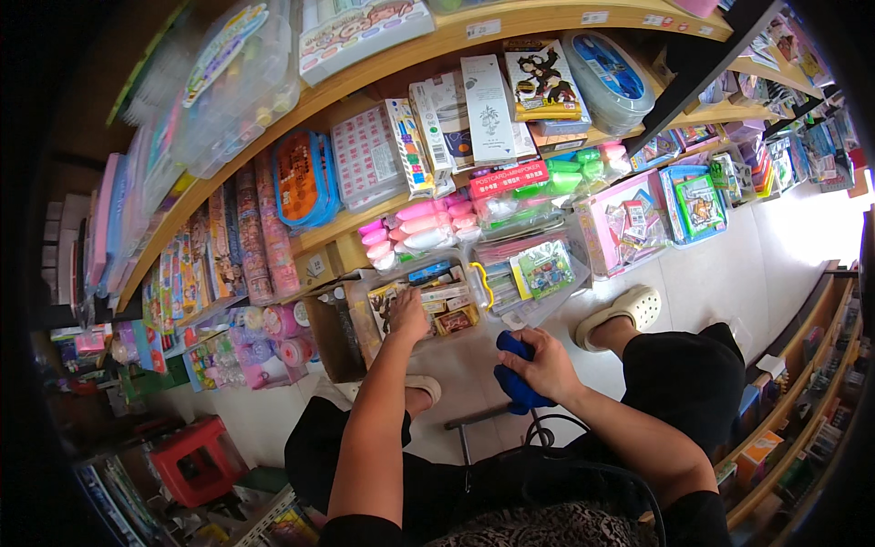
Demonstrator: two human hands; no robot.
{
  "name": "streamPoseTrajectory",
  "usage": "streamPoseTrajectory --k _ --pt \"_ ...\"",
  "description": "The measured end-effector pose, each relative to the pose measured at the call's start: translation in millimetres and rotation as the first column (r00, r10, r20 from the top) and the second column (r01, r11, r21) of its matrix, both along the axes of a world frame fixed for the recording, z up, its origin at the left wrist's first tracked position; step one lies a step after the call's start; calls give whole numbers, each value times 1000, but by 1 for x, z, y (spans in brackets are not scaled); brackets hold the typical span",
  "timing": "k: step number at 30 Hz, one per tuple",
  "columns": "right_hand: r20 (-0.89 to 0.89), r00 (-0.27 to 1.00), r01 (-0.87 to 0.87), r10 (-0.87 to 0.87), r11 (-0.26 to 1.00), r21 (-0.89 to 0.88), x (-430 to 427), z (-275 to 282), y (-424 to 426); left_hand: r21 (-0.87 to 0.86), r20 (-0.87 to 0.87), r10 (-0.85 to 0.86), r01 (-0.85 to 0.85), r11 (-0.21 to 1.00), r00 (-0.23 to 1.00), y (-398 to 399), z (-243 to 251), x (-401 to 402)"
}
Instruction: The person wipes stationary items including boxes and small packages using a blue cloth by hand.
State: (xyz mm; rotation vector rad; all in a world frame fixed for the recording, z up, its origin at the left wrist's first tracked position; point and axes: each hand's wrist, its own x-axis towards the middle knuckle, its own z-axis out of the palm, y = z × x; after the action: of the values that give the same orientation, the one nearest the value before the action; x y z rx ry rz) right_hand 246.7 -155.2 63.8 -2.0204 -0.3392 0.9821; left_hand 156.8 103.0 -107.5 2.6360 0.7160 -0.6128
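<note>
My left hand [409, 316] reaches into a clear plastic bin [355, 308] on the floor. Its fingers rest at a dark-and-white illustrated card box [383, 304]; whether they grip it is hidden. Around it in the bin lie a blue packet [429, 271], a brown-and-gold packet [456, 320] and several small boxes. Bunched in my right hand [550, 366] is a blue cloth [514, 383], held above the floor in front of my lap. A yellow handle [483, 284] stands at the bin's right side.
Wooden shelves [355, 222] with stationery and toys rise ahead. Beside the bin are an open cardboard box [331, 342] and a clear tub of flat packets [499, 287]. A red plastic stool [198, 461] is at lower left. Wooden racks [786, 424] line the right.
</note>
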Motion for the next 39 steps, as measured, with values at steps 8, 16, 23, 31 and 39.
streamPoseTrajectory --k 8,16,23,31,39 --pt "79 997 -17 11 996 85 1 -9 3 -17 -109 72 -74 997 991 3 -4 12" --pt "97 995 6 -11 999 49 3 -3 6 -377 -21 226 -217 900 974 15 27 -1" --pt "173 978 105 -116 992 71 6 2 10 -831 -409 489 -536 149 770 -23 130 -14" --pt "81 901 369 -425 852 371 21 12 15 -988 -152 829 -52 -148 539 -54 210 -37" --pt "291 897 219 -332 907 359 12 43 13 -965 -236 750 -239 -107 617 -96 206 -48"
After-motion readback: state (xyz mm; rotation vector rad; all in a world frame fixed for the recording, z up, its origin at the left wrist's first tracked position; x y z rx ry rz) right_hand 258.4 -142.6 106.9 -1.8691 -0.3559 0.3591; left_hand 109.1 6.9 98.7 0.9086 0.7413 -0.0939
